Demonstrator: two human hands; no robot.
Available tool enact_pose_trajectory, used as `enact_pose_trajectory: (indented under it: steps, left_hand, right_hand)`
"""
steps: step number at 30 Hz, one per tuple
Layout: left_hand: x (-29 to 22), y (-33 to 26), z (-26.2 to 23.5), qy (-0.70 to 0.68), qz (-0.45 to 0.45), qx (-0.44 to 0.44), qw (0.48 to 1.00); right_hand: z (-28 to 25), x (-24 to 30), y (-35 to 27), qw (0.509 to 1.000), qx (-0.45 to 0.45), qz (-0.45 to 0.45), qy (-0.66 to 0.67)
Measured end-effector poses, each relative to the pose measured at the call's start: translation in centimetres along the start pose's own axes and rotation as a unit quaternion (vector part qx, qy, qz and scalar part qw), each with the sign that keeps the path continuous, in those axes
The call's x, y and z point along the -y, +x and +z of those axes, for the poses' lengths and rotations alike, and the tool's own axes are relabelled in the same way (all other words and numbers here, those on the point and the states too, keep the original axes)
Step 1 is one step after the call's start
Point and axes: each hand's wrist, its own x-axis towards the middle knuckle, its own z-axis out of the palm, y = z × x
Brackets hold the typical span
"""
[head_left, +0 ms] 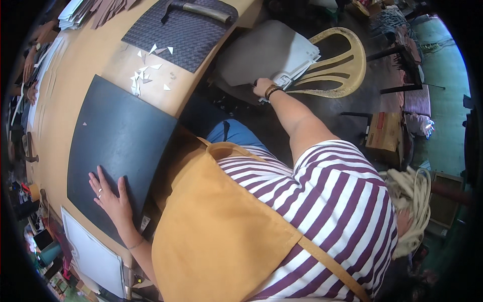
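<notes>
My left hand [108,196] lies flat with spread fingers on a dark smooth mat [126,126] on the table, a ring on one finger. Nothing is held in it. Reaching out to the right, my right hand [264,88] is closed at the near edge of a stack of grey and white sheets [266,55]. A small dark bit shows by its fingers, too little to name. The stack rests on a yellow plastic chair [347,70]. Small white triangular scraps [141,78] are scattered on the table beyond the dark mat.
A hammer [201,11] lies on a textured dark mat [176,38] at the table's far end. White sheets [95,251] are stacked at the near left. More sheets [75,14] sit at the far left. A cardboard box [383,131] stands to the right.
</notes>
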Motion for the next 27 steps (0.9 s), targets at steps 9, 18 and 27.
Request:
enact_pose_trajectory:
  steps: [9, 18, 27]
  left_hand:
    - [0.3, -0.1, 0.2, -0.002, 0.008, -0.007, 1.0]
    - [-0.2, 0.5, 0.2, -0.003, 0.019, -0.005, 1.0]
    - [0.1, -1.5, -1.7, -0.018, -0.035, 0.028, 0.999]
  right_hand:
    - [-4.4, -6.9, 0.2, 0.982, -0.147, -0.028, 0.119]
    - [-23.8, -14.2, -5.6, 0.94, -0.342, -0.011, 0.023]
    - [-42.4, 16.8, -26.8, 0.831, -0.508, -0.183, -0.135]
